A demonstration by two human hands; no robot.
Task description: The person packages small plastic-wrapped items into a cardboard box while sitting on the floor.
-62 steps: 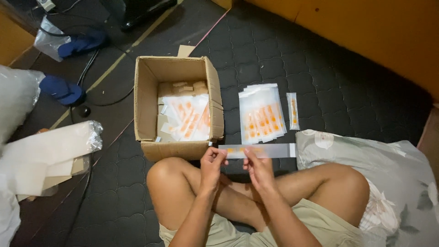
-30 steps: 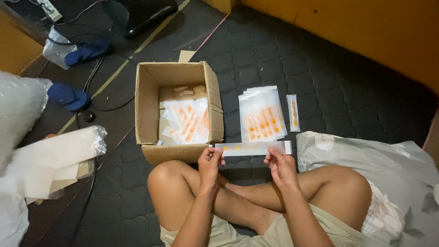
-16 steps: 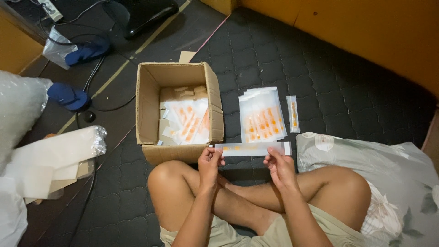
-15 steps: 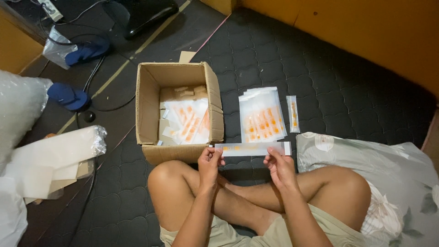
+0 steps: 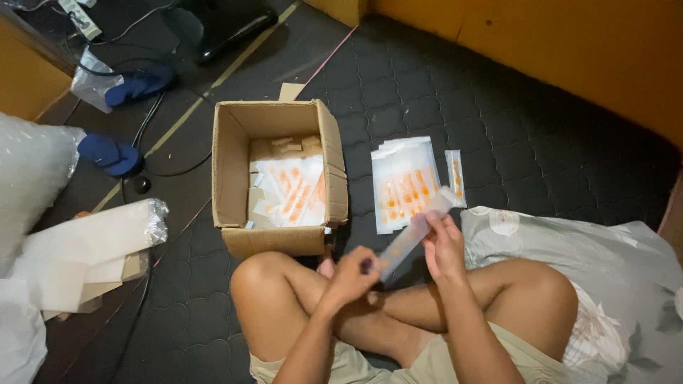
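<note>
I sit cross-legged on a dark quilted mat. My left hand (image 5: pixel 353 273) and my right hand (image 5: pixel 442 245) both grip a long narrow clear plastic strip packet (image 5: pixel 416 231) with faint orange contents, held slanted above my legs. The left hand pinches its lower near end, and the right hand holds it further up. Just beyond it lies a stack of flat clear packets with orange items (image 5: pixel 404 183). An open cardboard box (image 5: pixel 229 171) with more such packets inside stands in front of my left knee.
A single narrow packet (image 5: pixel 455 176) lies right of the stack. A floral pillow (image 5: pixel 590 249) sits at my right. White foam sheets in plastic (image 5: pixel 85 245) lie at left, with blue slippers (image 5: pixel 108 153) and cables behind. An orange wall runs along the back right.
The strip packet was held level in front of the box; now it is tilted, its right end raised toward the stack. My left hand has dropped down and toward me.
</note>
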